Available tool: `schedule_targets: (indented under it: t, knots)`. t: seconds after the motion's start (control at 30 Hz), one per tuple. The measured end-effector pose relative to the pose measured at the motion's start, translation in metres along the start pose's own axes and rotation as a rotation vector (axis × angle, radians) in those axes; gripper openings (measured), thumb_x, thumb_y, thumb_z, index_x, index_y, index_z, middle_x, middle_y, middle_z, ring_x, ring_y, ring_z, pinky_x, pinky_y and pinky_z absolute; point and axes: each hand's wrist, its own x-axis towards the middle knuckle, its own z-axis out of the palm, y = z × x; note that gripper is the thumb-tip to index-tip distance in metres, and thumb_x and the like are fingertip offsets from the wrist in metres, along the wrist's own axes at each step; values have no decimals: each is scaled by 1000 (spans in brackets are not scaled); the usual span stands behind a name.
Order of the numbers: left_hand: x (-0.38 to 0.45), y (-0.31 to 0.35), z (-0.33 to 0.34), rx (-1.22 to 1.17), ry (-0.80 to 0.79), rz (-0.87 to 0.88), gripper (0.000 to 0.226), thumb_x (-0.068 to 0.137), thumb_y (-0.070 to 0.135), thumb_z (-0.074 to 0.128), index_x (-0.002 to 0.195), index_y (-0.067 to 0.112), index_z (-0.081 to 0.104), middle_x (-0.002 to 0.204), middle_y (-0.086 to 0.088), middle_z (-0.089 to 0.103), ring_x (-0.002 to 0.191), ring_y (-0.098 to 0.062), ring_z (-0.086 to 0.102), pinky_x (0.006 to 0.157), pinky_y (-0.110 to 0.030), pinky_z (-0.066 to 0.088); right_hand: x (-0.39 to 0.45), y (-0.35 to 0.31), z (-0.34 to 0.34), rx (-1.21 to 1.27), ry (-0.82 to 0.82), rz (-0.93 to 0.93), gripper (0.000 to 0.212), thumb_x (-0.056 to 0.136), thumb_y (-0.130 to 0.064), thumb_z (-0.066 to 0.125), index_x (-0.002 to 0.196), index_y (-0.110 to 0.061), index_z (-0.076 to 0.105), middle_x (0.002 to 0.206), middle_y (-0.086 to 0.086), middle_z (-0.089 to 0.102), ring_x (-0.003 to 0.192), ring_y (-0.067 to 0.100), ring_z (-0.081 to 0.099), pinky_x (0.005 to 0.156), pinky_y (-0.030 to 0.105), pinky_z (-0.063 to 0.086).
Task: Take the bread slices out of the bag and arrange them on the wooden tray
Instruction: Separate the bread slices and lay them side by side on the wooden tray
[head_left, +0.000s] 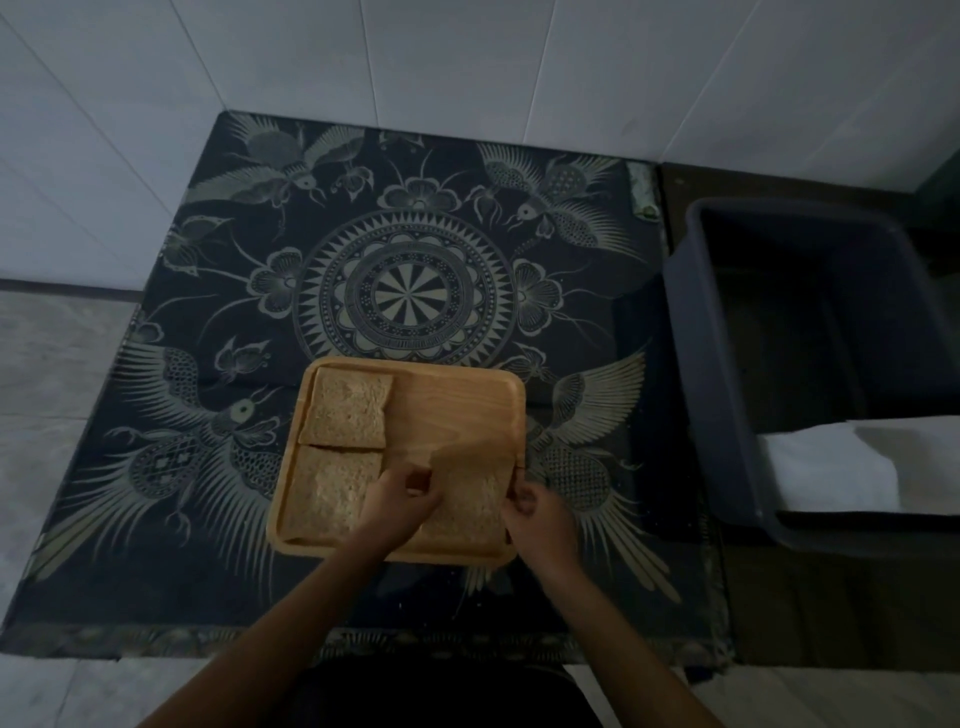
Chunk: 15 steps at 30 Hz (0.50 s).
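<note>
A square wooden tray (457, 400) lies on the patterned dark cloth near me. One brown bread slice (348, 410) sits flat in its far left corner, a second slice (324, 493) in the near left. Over the tray's near right corner I hold a third slice (470, 493), blurred by motion. My left hand (397, 506) pinches its left edge, and my right hand (537, 514) grips its right edge. No bag is in view.
A dark batik cloth (415, 234) covers a low table. To the right stands a dark grey plastic tub (727, 364) holding a folded white cloth (831, 467). White tiled walls rise behind and to the left.
</note>
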Motion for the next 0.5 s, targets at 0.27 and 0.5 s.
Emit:
schedule_targets:
  t: [0.27,0.5]
  knots:
    - [-6,-11,1,-69,-1,-80,19,77,26,76,95,23,72,90,-1,75,85,-24,73,76,-43,62,-5,1,4,-37,-30,-57,34,98,-30,68,127,-14,68,117,-2,74,92,5,61,74,19,46]
    - [-9,-18,-1,-93,-19,-96,23,76,33,75,98,26,75,91,2,77,84,-20,74,80,-46,63,-8,2,6,-62,-47,-63,35,97,-26,69,130,-13,66,122,0,73,94,4,59,80,19,45]
